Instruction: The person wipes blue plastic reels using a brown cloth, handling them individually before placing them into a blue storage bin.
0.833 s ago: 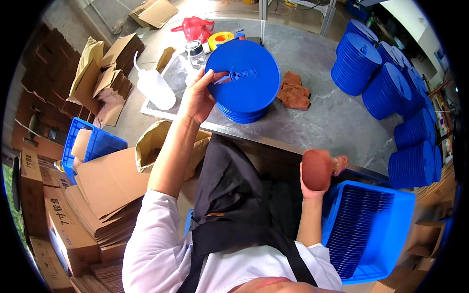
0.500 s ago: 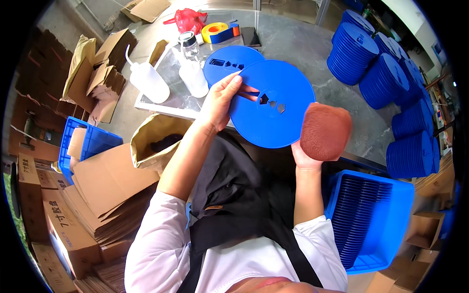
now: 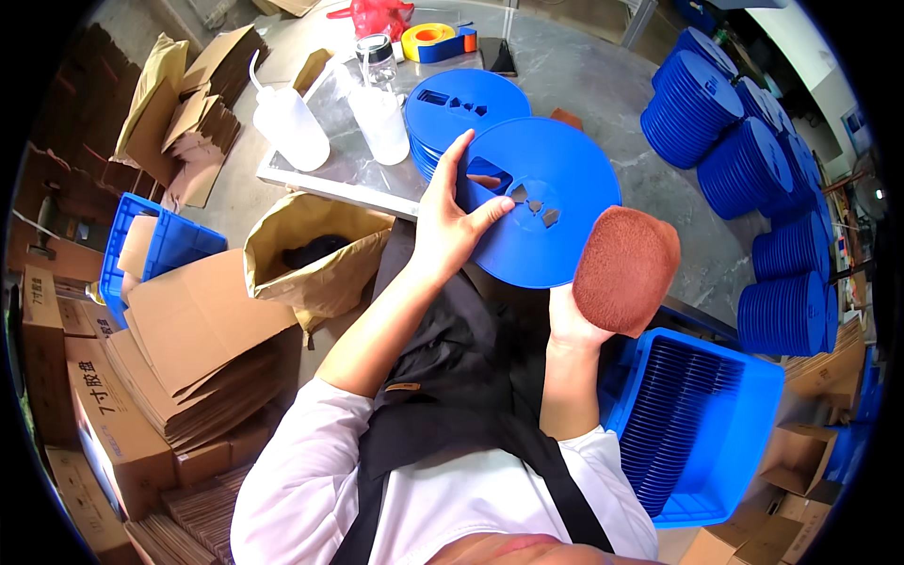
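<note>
Since the earliest frame, the blue reel disc (image 3: 570,174) has come off its place over the disc stack (image 3: 504,89) and is now held in the air nearer the person, in front of the tabletop's edge. The brown cloth (image 3: 626,268) has risen to overlap the disc's lower right rim; contact there cannot be told.

At lower right, a blue crate (image 3: 730,424) holds rows of dark blue discs (image 3: 664,424) on edge. An open paper sack (image 3: 330,282) has something dark inside, too shadowed to identify.

The left hand (image 3: 450,226) grips the disc by its left side, thumb laid across the face near the cutouts. The right hand (image 3: 571,320) is raised beneath the cloth, its fingers hidden, so their closure cannot be told.
</note>
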Tool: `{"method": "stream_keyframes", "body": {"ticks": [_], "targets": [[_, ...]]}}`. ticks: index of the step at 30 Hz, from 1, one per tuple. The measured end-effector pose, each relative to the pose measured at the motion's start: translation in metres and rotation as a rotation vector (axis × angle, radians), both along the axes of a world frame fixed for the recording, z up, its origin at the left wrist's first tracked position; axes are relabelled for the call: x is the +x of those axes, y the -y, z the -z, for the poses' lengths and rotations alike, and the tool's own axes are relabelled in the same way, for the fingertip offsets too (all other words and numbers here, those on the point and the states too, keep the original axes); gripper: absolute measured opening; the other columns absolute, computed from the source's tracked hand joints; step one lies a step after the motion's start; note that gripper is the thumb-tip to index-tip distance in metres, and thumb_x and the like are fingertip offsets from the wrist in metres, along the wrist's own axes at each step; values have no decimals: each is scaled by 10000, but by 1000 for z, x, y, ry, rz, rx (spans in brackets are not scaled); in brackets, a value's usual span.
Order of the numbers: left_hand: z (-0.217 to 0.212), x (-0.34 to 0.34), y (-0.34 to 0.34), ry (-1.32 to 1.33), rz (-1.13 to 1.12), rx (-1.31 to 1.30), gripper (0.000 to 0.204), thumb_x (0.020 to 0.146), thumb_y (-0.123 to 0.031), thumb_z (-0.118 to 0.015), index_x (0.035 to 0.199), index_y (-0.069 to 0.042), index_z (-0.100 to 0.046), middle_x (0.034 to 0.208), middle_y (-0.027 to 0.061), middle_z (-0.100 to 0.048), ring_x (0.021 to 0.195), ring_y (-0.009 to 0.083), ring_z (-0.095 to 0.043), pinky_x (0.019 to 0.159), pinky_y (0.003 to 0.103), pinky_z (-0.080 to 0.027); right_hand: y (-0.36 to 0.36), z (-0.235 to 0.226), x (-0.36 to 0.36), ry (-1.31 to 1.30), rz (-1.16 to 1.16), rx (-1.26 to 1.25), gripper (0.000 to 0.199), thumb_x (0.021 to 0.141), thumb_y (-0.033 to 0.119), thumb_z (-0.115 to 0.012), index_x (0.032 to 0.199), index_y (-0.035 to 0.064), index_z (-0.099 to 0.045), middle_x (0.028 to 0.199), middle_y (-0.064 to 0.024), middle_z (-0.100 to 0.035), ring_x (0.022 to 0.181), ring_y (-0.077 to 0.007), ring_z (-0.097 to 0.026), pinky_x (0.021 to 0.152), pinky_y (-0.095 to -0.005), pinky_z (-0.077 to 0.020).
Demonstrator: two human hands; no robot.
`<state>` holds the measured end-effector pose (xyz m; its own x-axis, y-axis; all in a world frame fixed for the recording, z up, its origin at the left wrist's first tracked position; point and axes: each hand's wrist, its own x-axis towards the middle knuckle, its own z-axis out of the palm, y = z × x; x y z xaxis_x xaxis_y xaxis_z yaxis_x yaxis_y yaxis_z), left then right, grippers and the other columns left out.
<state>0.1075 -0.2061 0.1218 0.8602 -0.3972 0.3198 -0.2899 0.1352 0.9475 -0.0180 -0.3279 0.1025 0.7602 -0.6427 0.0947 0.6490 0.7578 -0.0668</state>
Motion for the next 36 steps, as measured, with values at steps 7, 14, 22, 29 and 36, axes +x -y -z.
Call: {"method": "stream_keyframes", "body": {"ticks": [7, 14, 22, 29, 36], "targets": [[18, 17, -2, -62, 55, -63, 725, 807, -184, -746, 1411, -57, -368, 1226, 142, -583, 1096, 207, -587, 962, 330, -440, 4, 7, -5, 113, -38, 7, 685, 874, 572, -530, 1369, 110, -434, 1423, -85, -436, 1333, -267, -383, 1128, -469, -262], [5, 6, -2, 74, -79, 26, 520, 884, -162, -652, 1358, -61, -464, 1215, 136, -610, 1142, 223, -577, 970, 333, -441, 4, 5, -7, 115, -34, 9, 674, 871, 552, -553, 1368, 112, -437, 1418, -86, -444, 1329, -266, -390, 1128, -467, -267], [-11, 0, -11, 276, 72, 123, 835, 770, -164, -764, 1449, -27, -297, 1464, 146, -382, 1357, 255, -364, 1118, 356, -279, 7, -2, -12, 76, -17, 56, 695, 850, 546, -590, 1370, 112, -434, 1418, -88, -444, 1332, -268, -387, 1123, -467, -280], [0, 13, -20, 147, 140, -14, 597, 888, -161, -644, 1412, -32, -389, 1401, 143, -468, 1310, 234, -424, 1094, 334, -297, 7, 2, -14, 164, -77, 41, 704, 853, 558, -579, 1377, 112, -426, 1430, -90, -429, 1335, -269, -382, 1131, -466, -265], [1, 9, -20, 106, -59, 41, 372, 936, -158, -583, 1291, -53, -541, 1201, 121, -620, 1157, 200, -548, 988, 318, -414, -2, -3, -15, 93, -12, -91, 696, 871, 573, -537, 1389, 125, -411, 1437, -80, -424, 1343, -256, -374, 1144, -452, -235]]}}
